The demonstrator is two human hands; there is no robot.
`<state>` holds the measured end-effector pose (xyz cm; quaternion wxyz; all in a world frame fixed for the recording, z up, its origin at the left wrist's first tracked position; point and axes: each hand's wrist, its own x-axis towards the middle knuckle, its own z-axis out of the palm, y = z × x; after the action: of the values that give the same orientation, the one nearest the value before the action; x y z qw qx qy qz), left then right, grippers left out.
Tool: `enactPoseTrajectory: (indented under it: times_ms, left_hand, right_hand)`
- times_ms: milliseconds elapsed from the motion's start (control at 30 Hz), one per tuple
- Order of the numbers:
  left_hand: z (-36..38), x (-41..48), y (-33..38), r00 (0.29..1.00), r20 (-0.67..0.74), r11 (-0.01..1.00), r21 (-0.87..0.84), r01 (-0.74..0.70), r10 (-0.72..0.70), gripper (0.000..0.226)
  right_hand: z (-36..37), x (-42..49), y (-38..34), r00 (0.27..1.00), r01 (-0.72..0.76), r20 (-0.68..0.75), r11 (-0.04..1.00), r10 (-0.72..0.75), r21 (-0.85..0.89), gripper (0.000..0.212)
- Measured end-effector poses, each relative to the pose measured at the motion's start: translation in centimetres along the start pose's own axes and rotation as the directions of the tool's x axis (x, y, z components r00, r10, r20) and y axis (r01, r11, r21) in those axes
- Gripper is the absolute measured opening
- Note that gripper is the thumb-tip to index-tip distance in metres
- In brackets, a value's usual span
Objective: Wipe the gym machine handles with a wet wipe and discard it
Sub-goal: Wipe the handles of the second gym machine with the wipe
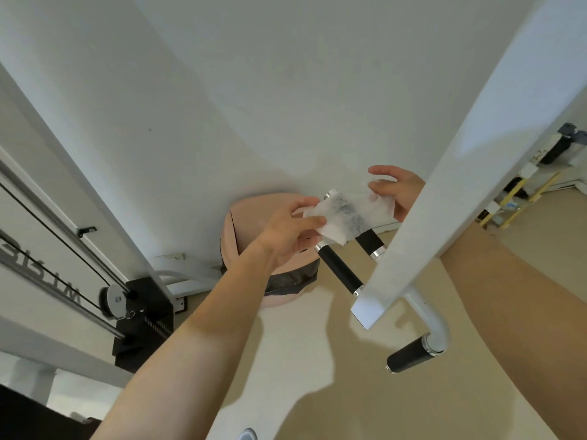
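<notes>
A white wall fills the upper part of the view, and a beige floor is seen below it. A white machine frame beam runs diagonally down the right side. At the left, a cable machine is seen with a pulley and black cables. A pink bin, fitted with a black liner, stands on the floor against the wall, behind the left forearm.

Three black handles with chrome end caps are attached to the white frame: a long handle, a shorter handle just beside it, and a lower handle on a curved white tube.

The left hand is raised in front of the bin; one edge of the wet wipe is pinched between its thumb and fingers. The opposite edge is pinched by the right hand, which is partly hidden by the beam. The wipe is held spread between both hands, in front of the upper part of the shorter handle, above the long handle and to the right of the bin. A grey smudge is visible across its middle. Contact between wipe and handle cannot be confirmed.
</notes>
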<state>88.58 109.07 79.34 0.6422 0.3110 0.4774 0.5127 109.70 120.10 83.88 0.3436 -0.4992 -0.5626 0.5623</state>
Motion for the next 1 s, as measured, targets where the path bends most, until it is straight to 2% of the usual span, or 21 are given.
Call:
enactPoseTrajectory:
  times_ms: [133, 267, 433, 567, 767, 867, 1000]
  left_hand:
    - [-0.3, -0.3, -2.3, 1.000, -0.004, 0.977, -0.211, 0.006, -0.007, 0.037]
    - [-0.6, -0.6, -4.0, 1.000, -0.020, 0.928, -0.372, 0.008, -0.017, 0.035]
    - [0.5, -1.5, -4.5, 0.998, -0.045, 0.716, -0.695, -0.058, 0.037, 0.013]
    - [2.0, -1.5, -4.2, 0.995, -0.089, 0.742, -0.665, -0.086, 0.036, 0.014]
    - [2.3, -1.7, -3.9, 0.994, -0.107, 0.804, -0.590, -0.074, 0.013, 0.041]
    - [2.2, -1.8, -4.1, 0.989, -0.148, 0.871, -0.489, -0.050, -0.026, 0.039]
    - [1.6, -1.7, -4.8, 0.987, -0.154, 0.905, -0.424, -0.026, -0.043, 0.042]
  right_hand:
    - [0.8, 0.7, 1.2, 0.999, 0.029, -0.021, 0.996, -0.031, -0.081, 0.026]
    - [1.4, 1.1, 1.7, 1.000, 0.021, -0.018, 1.000, -0.021, 0.006, 0.029]
    - [2.1, 1.2, 2.3, 1.000, -0.012, 0.015, 0.999, 0.012, 0.034, 0.027]
    - [2.6, 1.2, 2.9, 1.000, -0.023, -0.009, 0.999, 0.023, 0.036, 0.027]
    - [2.1, 1.4, 3.0, 0.999, -0.002, -0.046, 1.000, 0.003, 0.013, 0.024]
    - [1.7, 1.4, 2.8, 0.999, -0.002, -0.051, 1.000, 0.002, 0.016, 0.026]
    - [1.6, 1.8, 2.9, 0.999, 0.022, -0.041, 0.999, -0.023, -0.028, 0.027]
